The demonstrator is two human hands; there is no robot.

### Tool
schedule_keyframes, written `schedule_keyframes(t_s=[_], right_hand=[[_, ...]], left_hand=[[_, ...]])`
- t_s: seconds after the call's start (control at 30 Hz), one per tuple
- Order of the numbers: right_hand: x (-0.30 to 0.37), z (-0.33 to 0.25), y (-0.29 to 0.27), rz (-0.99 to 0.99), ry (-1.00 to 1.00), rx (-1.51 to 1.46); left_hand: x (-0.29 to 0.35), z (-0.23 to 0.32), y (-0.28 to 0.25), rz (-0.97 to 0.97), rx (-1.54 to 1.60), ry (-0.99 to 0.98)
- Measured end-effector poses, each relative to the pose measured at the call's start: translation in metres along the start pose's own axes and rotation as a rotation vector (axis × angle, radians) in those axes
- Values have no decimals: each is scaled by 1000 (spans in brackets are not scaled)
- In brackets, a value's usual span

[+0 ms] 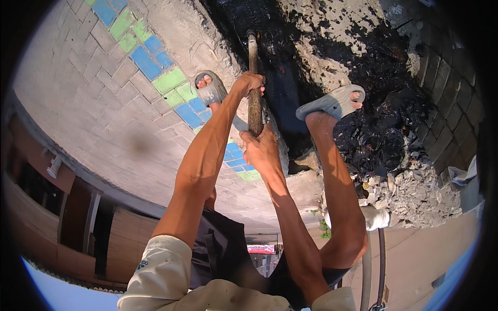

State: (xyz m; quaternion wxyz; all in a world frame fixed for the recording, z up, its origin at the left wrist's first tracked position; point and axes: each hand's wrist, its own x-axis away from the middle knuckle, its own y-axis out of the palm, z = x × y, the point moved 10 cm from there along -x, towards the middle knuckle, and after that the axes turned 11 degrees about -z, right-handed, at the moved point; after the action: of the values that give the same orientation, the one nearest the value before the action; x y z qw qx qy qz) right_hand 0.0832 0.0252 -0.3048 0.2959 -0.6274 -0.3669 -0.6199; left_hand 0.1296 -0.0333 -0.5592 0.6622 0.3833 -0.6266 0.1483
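Note:
A thick, worn wooden handle [253,58] runs away from me over a narrow drain channel [282,93] filled with dark liquid. My left hand [250,83] is wrapped around its middle. Closer to me, my right hand [263,149] grips the near part of the same handle. At the far end the handle has a pale tip beside black sludge; whatever tool head it carries cannot be made out. My feet, in grey slides, straddle the channel: the left slide [211,89] on the paved side, the right slide [332,102] beside the sludge.
Wet black sludge [373,129] is heaped along the channel's right side. Broken concrete rubble [410,194] lies nearer, beside a white pipe [374,217]. Grey paving [104,109] with blue and green blocks spreads left. A brick surface [451,98] borders the far right.

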Motion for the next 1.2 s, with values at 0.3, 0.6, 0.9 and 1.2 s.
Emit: schedule_keyframes(t_s=[0.3,0.6,0.9,1.2], right_hand=[[202,-58,-18,-114,-113,377],[405,-101,-174,-165,-146,546],[591,-21,-450,391,-2,448],[469,121,-474,325,-45,330]], left_hand=[[97,5,47,-176,597,112],[253,72,205,-106,865,366],[387,103,483,-168,790,442],[330,77,496,-203,487,511]])
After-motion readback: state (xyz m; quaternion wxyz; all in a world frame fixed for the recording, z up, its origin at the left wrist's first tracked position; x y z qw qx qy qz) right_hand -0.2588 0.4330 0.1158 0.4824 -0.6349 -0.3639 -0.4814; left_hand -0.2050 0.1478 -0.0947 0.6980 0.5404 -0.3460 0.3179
